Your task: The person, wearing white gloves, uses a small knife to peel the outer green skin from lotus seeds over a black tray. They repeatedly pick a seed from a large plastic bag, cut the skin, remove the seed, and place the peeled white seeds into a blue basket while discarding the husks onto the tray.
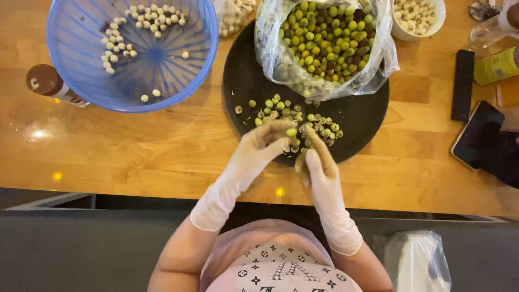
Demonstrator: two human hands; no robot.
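Two gloved hands meet at the centre of the frame, over the lower rim of a round black tray. Left hand, in a thin pale glove, pinches a small green seed between fingertips. Right hand, gloved alike, fingers drawn together and touching the same seed from the other side; whether it grips the seed or only steadies it, cannot tell.

Tray sits on a wooden tabletop. Loose green seeds and husk scraps lie scattered on the tray just above the hands. Clear plastic bag, mouth open, full of green and brownish seeds, rests on the tray's upper part.

Blue plastic colander, upper left of the frame, holds a thin scatter of pale peeled kernels. Brown-capped bottle lies just beside its lower left edge. White bowl with pale kernels, top right. Dark phone at the right edge, a black flat bar near it, yellow-green container beyond. Clear bag with white contents, lower right, below the tabletop.
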